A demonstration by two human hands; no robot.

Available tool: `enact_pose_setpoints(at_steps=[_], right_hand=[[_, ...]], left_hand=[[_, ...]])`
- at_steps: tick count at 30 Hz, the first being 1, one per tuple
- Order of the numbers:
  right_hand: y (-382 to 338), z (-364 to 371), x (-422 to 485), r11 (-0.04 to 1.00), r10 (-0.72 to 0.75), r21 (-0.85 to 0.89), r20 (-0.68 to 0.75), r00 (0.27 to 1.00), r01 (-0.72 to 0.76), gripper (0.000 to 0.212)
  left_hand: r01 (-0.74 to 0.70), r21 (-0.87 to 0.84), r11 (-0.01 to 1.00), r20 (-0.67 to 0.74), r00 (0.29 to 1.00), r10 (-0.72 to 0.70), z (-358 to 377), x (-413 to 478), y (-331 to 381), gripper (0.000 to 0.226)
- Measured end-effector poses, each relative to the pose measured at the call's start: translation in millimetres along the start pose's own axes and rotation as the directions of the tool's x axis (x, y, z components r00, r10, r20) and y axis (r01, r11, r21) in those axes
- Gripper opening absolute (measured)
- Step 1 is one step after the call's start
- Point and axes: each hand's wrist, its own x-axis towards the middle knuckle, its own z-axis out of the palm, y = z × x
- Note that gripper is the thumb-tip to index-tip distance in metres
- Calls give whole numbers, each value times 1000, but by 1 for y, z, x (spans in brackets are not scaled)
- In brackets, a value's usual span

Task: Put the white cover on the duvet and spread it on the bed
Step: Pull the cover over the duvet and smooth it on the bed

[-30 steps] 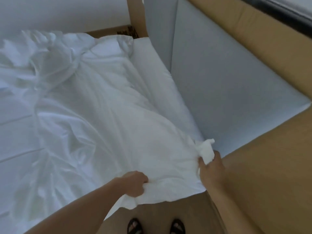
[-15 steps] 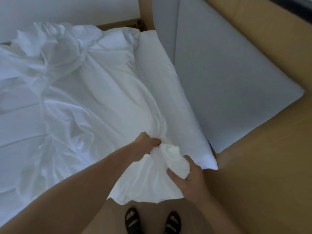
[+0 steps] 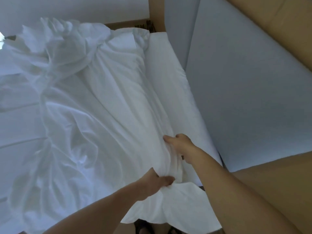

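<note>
The white cover (image 3: 94, 119) lies crumpled along the bed (image 3: 165, 78), with the duvet bundled inside or under it; I cannot tell which. Its near end is gathered into a thick roll that hangs off the bed's corner. My left hand (image 3: 152, 182) grips this roll from the left, thumb over the top. A little farther up the same roll, my right hand (image 3: 179, 145) clutches the fabric with curled fingers. The far end of the cover is heaped in loose folds at the back left.
A pale grey padded panel (image 3: 249, 102) runs along the bed's right side. Tan wood surfaces (image 3: 278, 191) lie beyond it and at the lower right. My sandalled feet (image 3: 143, 228) stand at the bed's corner, under the hanging fabric.
Both hands pulled the spread-out corner together into a roll. My right hand has moved forward up the roll, and my left hand has come back toward me, below it.
</note>
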Motion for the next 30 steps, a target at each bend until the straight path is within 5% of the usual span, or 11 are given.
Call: enact_pose_setpoints(at_steps=[4,11,14,16,21,25,30], right_hand=[[-7,24,30,980,87,174,66,994,-98,94],[-20,55,41,999,-17,-48,81,997,21,45],[-19,54,41,1000,-27,-13,55,998,28,41],[-18,52,43,1000,-23,-16,49,999,23,49],[-11,60,50,915,-119,-401,-153,981,48,27],[-16,46,34,862,-382,-472,-371,846,182,17],[-17,21,25,857,-486,-377,-369,792,350,25]], left_hand=[[-17,135,991,135,991,-2,-15,16,1,39],[161,236,958,388,888,-245,-100,38,19,72],[177,-193,965,111,981,-157,-144,48,32,49],[91,-421,903,-143,976,-165,-160,59,45,29],[11,-380,925,-370,915,-163,-149,80,72,25],[-56,-224,973,-541,838,-77,-130,92,87,28],[-8,-122,992,-466,884,-50,-105,99,105,36]])
